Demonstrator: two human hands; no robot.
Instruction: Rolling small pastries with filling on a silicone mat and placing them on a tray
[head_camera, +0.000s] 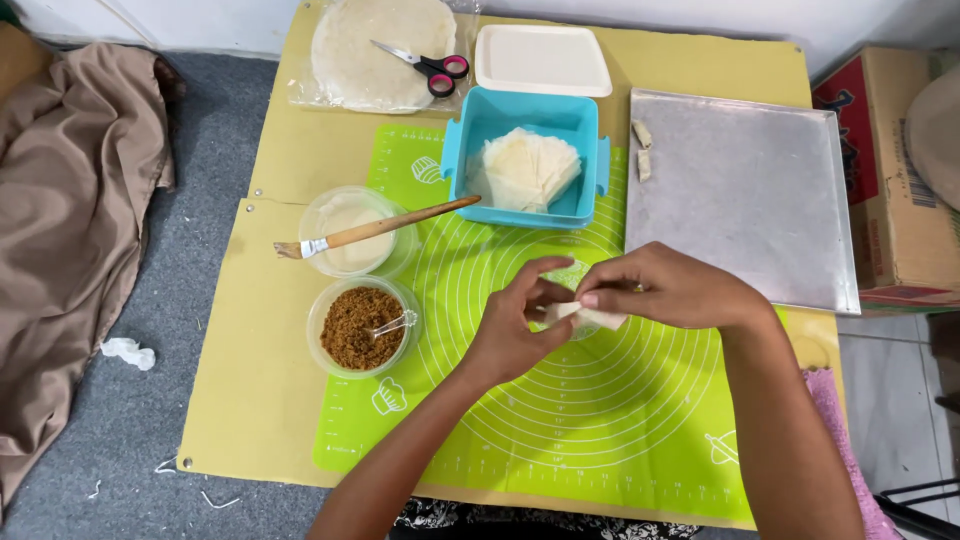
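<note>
Above a green silicone mat (560, 420), the left hand (512, 325) and right hand (668, 288) pinch a small folded pastry wrapper (592, 317) between thumbs and fingertips, fingers drawn narrow around it. Beyond sit a bowl of brown filling (358, 326), a brush (375, 229) across a paste bowl (340, 215), a blue container of wrappers (525, 165) and a metal tray (745, 195).

Both hands meet over the mat (600, 400) at the counter's (250, 400) middle. Left of it sit two bowls, brush (375, 230) across the farther one (350, 225). Behind, the tub (470, 150) holds wrappers (528, 168); the tray (745, 195) lies right.
</note>
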